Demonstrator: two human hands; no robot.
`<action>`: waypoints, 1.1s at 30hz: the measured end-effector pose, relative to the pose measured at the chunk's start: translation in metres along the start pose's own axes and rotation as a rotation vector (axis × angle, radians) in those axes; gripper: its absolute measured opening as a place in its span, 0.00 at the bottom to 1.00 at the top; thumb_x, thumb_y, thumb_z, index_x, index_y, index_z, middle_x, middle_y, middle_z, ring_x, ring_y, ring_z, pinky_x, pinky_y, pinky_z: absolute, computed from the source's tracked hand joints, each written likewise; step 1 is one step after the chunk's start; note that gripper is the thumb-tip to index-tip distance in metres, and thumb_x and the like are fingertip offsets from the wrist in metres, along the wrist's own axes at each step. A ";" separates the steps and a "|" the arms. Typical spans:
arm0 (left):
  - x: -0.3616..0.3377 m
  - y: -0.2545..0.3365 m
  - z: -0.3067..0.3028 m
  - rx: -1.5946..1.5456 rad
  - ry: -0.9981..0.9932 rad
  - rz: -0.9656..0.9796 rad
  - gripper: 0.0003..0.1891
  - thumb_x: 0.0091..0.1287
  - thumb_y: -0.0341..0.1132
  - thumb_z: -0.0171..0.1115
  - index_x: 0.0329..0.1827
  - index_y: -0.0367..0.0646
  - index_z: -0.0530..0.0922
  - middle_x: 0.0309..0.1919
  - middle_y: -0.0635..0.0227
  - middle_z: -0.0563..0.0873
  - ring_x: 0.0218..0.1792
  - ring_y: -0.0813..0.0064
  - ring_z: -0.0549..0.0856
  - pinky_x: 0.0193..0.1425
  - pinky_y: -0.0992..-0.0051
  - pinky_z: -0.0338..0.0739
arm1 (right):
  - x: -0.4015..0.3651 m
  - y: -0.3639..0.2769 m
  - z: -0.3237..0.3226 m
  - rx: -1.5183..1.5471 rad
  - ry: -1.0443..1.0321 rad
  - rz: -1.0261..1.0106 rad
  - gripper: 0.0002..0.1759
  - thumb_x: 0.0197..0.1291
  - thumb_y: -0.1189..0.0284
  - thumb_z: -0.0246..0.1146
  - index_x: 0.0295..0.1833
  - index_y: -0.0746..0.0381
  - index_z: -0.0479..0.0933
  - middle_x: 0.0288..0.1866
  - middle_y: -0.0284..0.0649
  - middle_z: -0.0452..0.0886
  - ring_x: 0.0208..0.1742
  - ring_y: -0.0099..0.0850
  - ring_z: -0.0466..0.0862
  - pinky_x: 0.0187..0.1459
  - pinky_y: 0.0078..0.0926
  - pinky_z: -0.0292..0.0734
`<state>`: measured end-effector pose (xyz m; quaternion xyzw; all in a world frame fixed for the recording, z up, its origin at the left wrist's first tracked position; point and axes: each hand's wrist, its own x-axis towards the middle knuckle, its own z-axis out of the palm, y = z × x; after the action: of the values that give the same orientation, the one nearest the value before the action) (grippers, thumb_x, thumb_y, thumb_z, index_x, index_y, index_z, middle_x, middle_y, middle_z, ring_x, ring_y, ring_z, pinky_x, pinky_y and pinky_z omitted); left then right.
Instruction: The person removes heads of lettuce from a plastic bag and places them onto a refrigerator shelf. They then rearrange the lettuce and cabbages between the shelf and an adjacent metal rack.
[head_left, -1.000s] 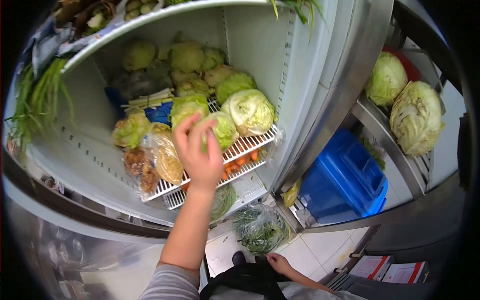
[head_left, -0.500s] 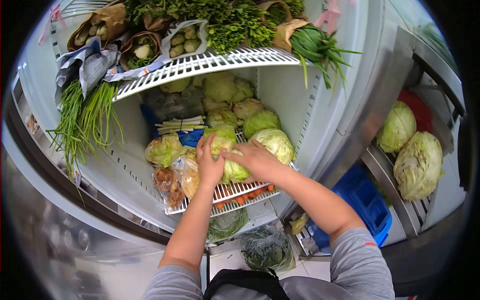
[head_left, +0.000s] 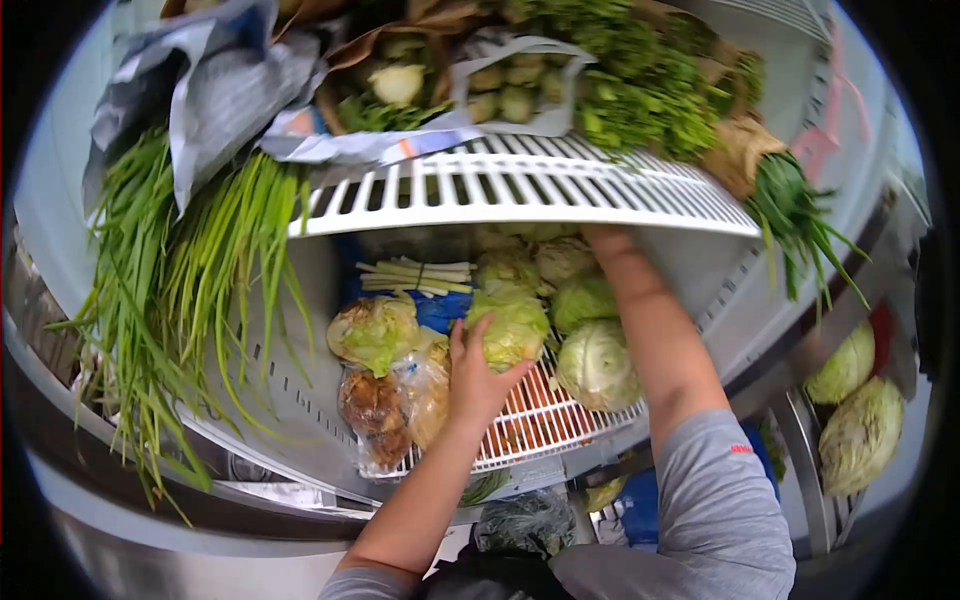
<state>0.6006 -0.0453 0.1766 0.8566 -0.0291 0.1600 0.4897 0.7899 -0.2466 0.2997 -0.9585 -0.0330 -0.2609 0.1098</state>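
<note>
My left hand (head_left: 482, 375) rests against the near left side of a light green lettuce (head_left: 508, 335), its thumb and fingers apart. My right arm reaches deep into the fridge, and the hand is hidden behind the upper shelf (head_left: 540, 205); whether it holds anything does not show. Right of the lettuce sits a pale round cabbage (head_left: 598, 365), with another green head (head_left: 583, 303) behind it. Left of my left hand are a clear plastic bag (head_left: 428, 390) with something tan inside and a browning lettuce (head_left: 372, 332).
Trimmed white-green stalks (head_left: 415, 277) lie on blue plastic (head_left: 440, 312). Carrots (head_left: 525, 405) show through the lower rack. Spring onions (head_left: 235, 230) hang over the upper shelf's left edge, leafy greens (head_left: 645, 85) lie above. Cabbages (head_left: 860, 435) stand outside at right.
My right hand has gone from the front lettuce to far back under the upper shelf. That lettuce has left its front spot, exposing rack and carrots. The view has shifted closer.
</note>
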 end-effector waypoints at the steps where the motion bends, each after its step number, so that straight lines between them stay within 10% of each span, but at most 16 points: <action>1: -0.001 0.000 0.000 0.017 0.029 0.013 0.43 0.48 0.45 0.80 0.69 0.54 0.67 0.72 0.44 0.59 0.71 0.44 0.64 0.71 0.56 0.67 | 0.012 0.002 0.014 -0.030 -0.024 -0.003 0.45 0.48 0.61 0.73 0.72 0.59 0.63 0.72 0.49 0.65 0.71 0.46 0.66 0.71 0.37 0.63; 12: -0.005 0.003 0.001 -0.128 0.060 0.223 0.40 0.45 0.40 0.82 0.64 0.52 0.72 0.68 0.52 0.59 0.68 0.48 0.66 0.70 0.57 0.68 | 0.012 -0.010 -0.048 -0.067 -0.088 -0.158 0.46 0.54 0.52 0.69 0.75 0.58 0.60 0.74 0.46 0.65 0.73 0.40 0.65 0.73 0.35 0.59; 15: -0.005 0.011 -0.006 -0.172 0.131 0.360 0.43 0.43 0.39 0.83 0.64 0.49 0.69 0.69 0.51 0.60 0.69 0.50 0.66 0.71 0.57 0.65 | -0.040 -0.042 -0.093 0.421 -0.808 -0.421 0.46 0.55 0.50 0.67 0.76 0.58 0.59 0.75 0.45 0.65 0.74 0.39 0.65 0.74 0.34 0.58; 17: -0.005 0.006 -0.004 -0.213 0.259 0.551 0.49 0.40 0.39 0.85 0.66 0.46 0.63 0.70 0.50 0.61 0.70 0.50 0.65 0.73 0.55 0.63 | -0.086 -0.055 -0.098 0.545 -1.065 -0.587 0.60 0.39 0.53 0.78 0.77 0.60 0.56 0.74 0.51 0.64 0.75 0.41 0.64 0.73 0.32 0.58; 26: 0.003 -0.009 0.002 -0.290 0.376 0.367 0.73 0.40 0.44 0.85 0.80 0.46 0.32 0.79 0.56 0.39 0.78 0.52 0.49 0.78 0.53 0.47 | -0.087 -0.057 -0.077 0.813 -0.365 -0.189 0.51 0.40 0.61 0.76 0.71 0.65 0.63 0.67 0.48 0.72 0.68 0.40 0.72 0.67 0.34 0.68; 29: -0.002 -0.001 0.000 -0.160 0.305 0.358 0.70 0.42 0.43 0.84 0.79 0.44 0.35 0.78 0.52 0.40 0.77 0.50 0.51 0.77 0.52 0.52 | -0.010 -0.064 -0.025 0.231 0.356 -0.314 0.43 0.46 0.58 0.75 0.66 0.65 0.70 0.60 0.52 0.79 0.60 0.41 0.79 0.64 0.37 0.71; 33: 0.002 -0.001 0.001 -0.126 0.385 0.360 0.65 0.45 0.41 0.83 0.78 0.42 0.41 0.76 0.49 0.46 0.74 0.49 0.56 0.73 0.54 0.61 | 0.046 -0.082 0.016 0.020 0.115 -0.219 0.43 0.47 0.57 0.74 0.67 0.65 0.70 0.60 0.53 0.78 0.60 0.42 0.79 0.64 0.38 0.71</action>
<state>0.6026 -0.0449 0.1756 0.7593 -0.0970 0.4024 0.5022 0.8276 -0.1628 0.3260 -0.9315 -0.1336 -0.3255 0.0921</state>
